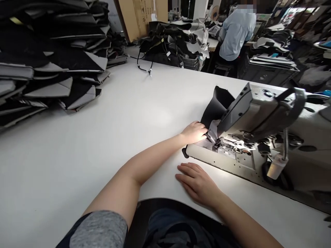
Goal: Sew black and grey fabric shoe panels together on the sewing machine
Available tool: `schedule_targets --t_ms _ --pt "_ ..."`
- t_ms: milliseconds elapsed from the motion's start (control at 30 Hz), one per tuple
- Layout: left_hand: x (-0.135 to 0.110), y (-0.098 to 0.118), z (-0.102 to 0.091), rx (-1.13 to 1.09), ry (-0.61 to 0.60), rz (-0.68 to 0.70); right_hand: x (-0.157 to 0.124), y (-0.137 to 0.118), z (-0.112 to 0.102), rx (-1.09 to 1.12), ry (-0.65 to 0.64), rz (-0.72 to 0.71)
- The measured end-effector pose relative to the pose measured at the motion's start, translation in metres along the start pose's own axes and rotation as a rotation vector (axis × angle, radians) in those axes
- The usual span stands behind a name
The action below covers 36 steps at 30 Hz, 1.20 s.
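Note:
My left hand (194,132) reaches forward and grips the near edge of a black fabric piece (214,107), its fingers closed on the cloth. That piece stands up from the table in a curl and runs under the head of the sewing machine (274,117), close to the needle area. Part of the cloth is hidden behind the machine's grey plate. My right hand (197,182) lies flat on the white table (108,151) in front of the machine bed, fingers stretched out, with nothing in it.
Stacked black and grey fabric panels (51,62) fill the left side. At the back are a cardboard box (144,17), a heaped crate (191,63) and black cords (144,69). A person in a light blue shirt (236,34) sits beyond. A small lamp (277,167) hangs by the machine.

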State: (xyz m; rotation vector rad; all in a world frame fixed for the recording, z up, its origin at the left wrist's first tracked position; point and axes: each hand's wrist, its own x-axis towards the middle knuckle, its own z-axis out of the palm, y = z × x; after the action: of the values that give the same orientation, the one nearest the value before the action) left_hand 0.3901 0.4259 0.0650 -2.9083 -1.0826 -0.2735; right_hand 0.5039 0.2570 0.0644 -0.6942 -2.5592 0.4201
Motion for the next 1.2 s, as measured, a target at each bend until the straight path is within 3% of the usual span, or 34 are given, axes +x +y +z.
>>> schedule_targets --t_ms 133,233,400,500,600,667,767,833,900,967,1000,1100,1200 --pt "0.019 0.000 -0.006 0.096 -0.018 0.010 -0.002 0.002 0.001 0.048 0.039 0.023" --pt "0.009 0.011 -0.014 0.149 -0.038 0.001 -0.004 0.003 0.003 0.059 0.089 0.026" --pt "-0.060 0.053 -0.030 0.193 -0.130 -0.107 -0.007 0.004 -0.005 0.009 0.279 -0.044" --pt "-0.105 0.071 -0.044 0.033 -0.265 -0.040 -0.010 0.003 -0.013 0.023 0.411 -0.094" --pt "-0.130 0.075 -0.059 -0.111 -0.414 -0.025 -0.013 0.005 -0.012 -0.097 0.424 0.063" --pt "-0.134 0.071 -0.071 -0.169 -0.552 -0.046 -0.014 0.009 -0.005 -0.241 0.322 0.194" --pt "-0.119 0.059 -0.090 -0.327 -0.690 -0.029 -0.011 0.017 0.006 -0.324 0.125 0.225" --pt "-0.098 0.045 -0.100 -0.421 -0.567 -0.085 -0.004 0.022 0.008 -0.298 0.025 0.214" --pt "-0.070 0.029 -0.098 -0.445 -0.326 -0.176 0.008 0.027 0.007 -0.262 -0.032 0.228" --pt "-0.039 0.011 -0.082 -0.396 -0.159 -0.235 0.021 0.032 0.004 -0.229 -0.084 0.240" --pt "-0.024 0.003 -0.071 -0.350 -0.137 -0.246 0.027 0.034 0.002 -0.210 -0.111 0.233" --pt "0.015 -0.017 -0.035 -0.220 -0.216 -0.273 0.040 0.038 0.000 -0.156 -0.175 0.193" --pt "0.045 -0.022 -0.019 -0.206 -0.243 -0.423 0.045 0.042 0.001 -0.121 -0.179 0.178"
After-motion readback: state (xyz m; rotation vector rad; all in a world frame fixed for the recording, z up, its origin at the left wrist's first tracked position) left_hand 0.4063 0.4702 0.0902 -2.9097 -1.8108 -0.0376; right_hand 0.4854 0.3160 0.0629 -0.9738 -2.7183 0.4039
